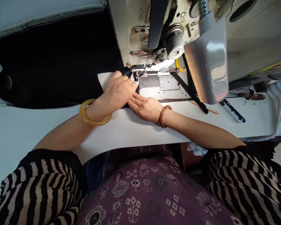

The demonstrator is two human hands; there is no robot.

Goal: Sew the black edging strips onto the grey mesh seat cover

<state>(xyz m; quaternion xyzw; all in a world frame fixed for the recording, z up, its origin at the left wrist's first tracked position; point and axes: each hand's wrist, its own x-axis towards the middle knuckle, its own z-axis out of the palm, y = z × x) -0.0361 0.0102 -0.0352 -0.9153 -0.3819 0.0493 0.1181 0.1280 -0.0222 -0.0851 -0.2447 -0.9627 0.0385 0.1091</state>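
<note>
My left hand (119, 90), with a ring on one finger, lies bent over a white sheet-like piece (104, 78) on black material (61, 62), close to the sewing machine's presser foot (136, 75). Its fingers are curled and their tips partly hidden. My right hand (145, 107) rests just in front of the needle plate (150, 82), its fingers stretched out flat and touching the left hand. Only a little of the black material shows beneath the hands. The needle area is lit, but the left fingers cover part of it.
The sewing machine head (135, 18) stands above the hands, with a grey lamp (208, 62) hanging at its right. On the white table (107, 137) to the right lie a blue-handled cutter (233, 111), a thin brown stick (212, 111) and a wooden-handled tool (251, 95).
</note>
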